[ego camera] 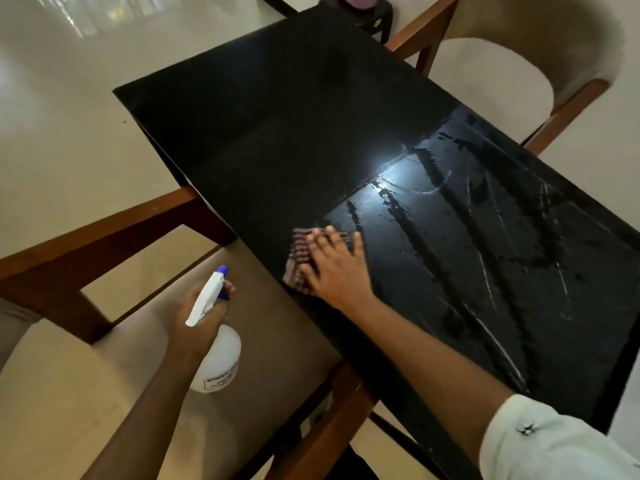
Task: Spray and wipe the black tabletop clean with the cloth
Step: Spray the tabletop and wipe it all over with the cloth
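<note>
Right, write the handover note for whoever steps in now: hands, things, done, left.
Left hand: gripping the white spray bottle with blue nozzle, held off the table over the beige chair seat.
Right hand: flat on the striped dark cloth, pressing it near the black glossy tabletop's near edge.
Done: right part is wet and streaked.
Left: the far-left part looks dry; spray and wipe it, then clear the streaks.

wooden chair (104,237) with beige seat, second chair (512,77), pale floor (69,98)
</note>
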